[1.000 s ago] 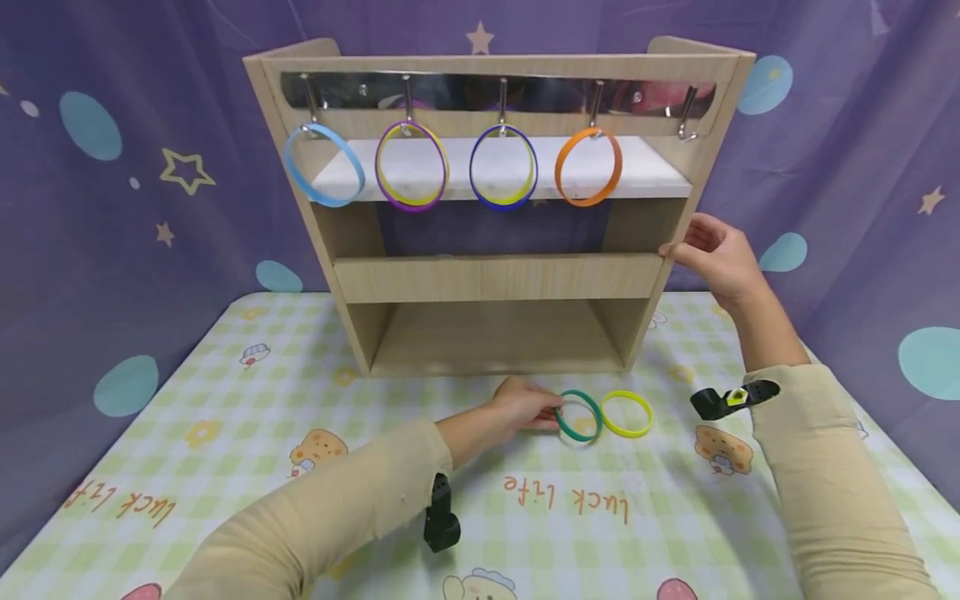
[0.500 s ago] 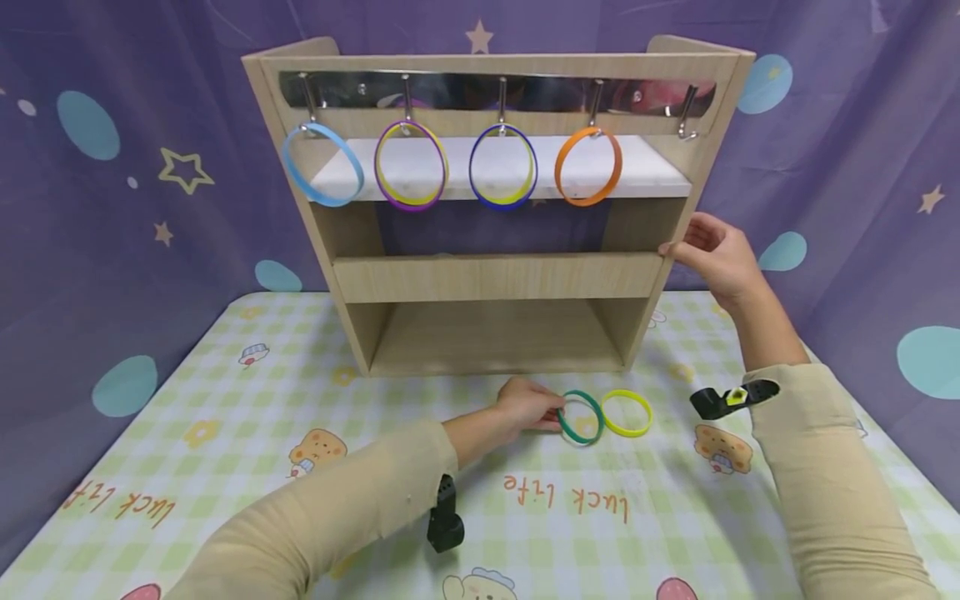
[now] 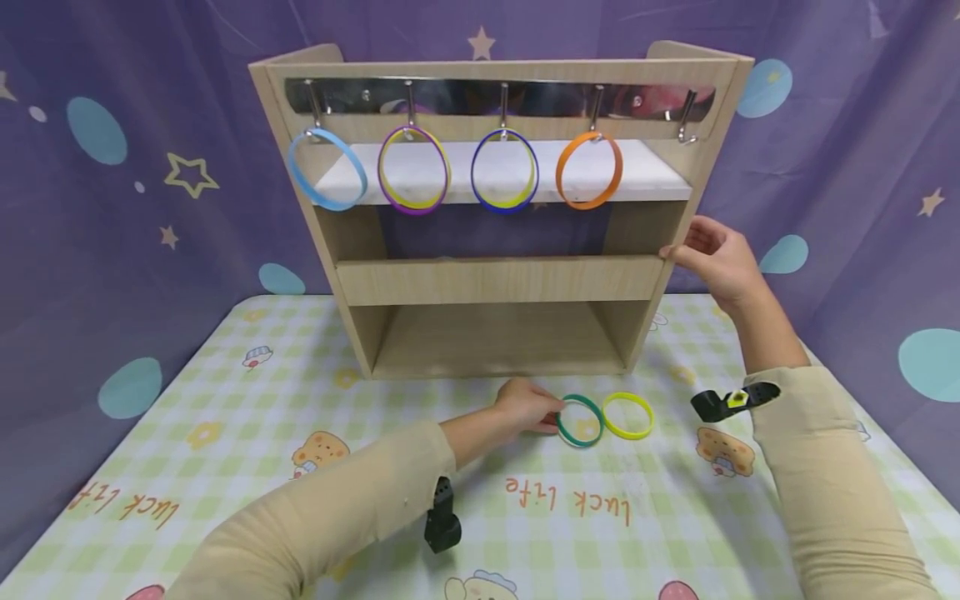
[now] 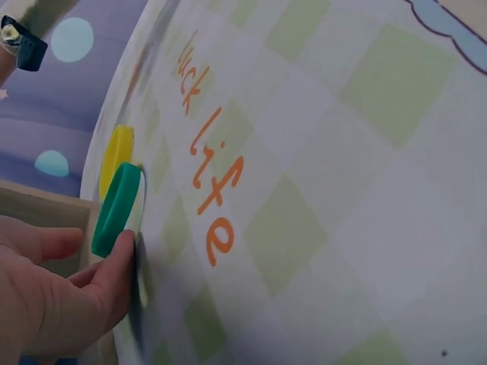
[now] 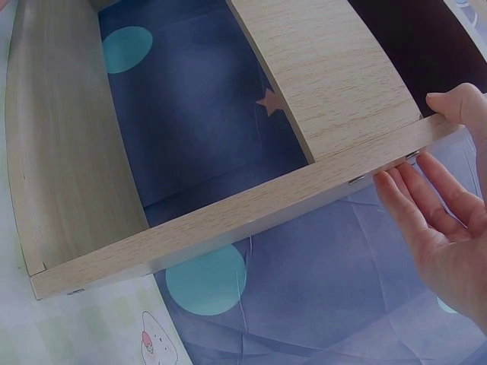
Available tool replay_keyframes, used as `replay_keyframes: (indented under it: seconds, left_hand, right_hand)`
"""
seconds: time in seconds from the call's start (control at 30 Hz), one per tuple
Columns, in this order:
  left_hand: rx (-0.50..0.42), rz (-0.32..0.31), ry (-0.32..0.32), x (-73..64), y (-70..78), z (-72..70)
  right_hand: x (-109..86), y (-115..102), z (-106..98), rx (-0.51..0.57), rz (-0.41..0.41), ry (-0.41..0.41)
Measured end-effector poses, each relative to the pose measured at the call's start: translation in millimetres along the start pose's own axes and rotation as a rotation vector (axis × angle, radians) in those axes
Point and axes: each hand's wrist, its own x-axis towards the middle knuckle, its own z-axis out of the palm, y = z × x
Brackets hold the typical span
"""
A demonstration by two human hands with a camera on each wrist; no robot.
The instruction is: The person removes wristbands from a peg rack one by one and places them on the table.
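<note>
On the checked tablecloth lies a green wristband (image 3: 581, 443), its edge touching a yellow wristband (image 3: 628, 435) at its right. My left hand (image 3: 525, 407) reaches in from the left, its fingertips at the green wristband's left edge. In the left wrist view, the green wristband (image 4: 119, 209) sits between my thumb and fingers, and a pale rim shows beside it. My right hand (image 3: 720, 260) grips the right side panel of a wooden shelf unit (image 3: 498, 282). In the right wrist view, the thumb lies on the panel's (image 5: 251, 199) inner side and the fingertips touch its outer face.
Light blue (image 3: 327, 206), purple (image 3: 415, 209), dark blue (image 3: 504, 208) and orange wristbands (image 3: 588, 204) hang from hooks along the shelf unit's top. Yellow shows inside the middle two. The rightmost hook (image 3: 686, 125) holds no band. A purple curtain (image 3: 150, 275) surrounds the table.
My left hand and the green wristband have shifted very slightly to the right. The head view tilts a little. My right hand keeps its place on the panel.
</note>
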Motion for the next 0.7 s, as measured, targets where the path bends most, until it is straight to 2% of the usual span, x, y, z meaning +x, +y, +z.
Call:
replay_keyframes:
  seconds: [0.27,0.47,0.7]
  left_hand:
    - [0.016,0.018,-0.021,-5.6,3.5,-7.1]
    - [0.044,0.035,-0.024,-7.6,4.2,-12.0]
    - [0.146,0.065,-0.028,-10.4,14.4,-23.5]
  right_hand:
    - [-1.8,-1,-1,-0.026,0.015,-0.006]
    - [-1.6,-1,0,0.003,0.009,-0.003]
    - [-1.2,0,0,0.011,-0.003,-0.003]
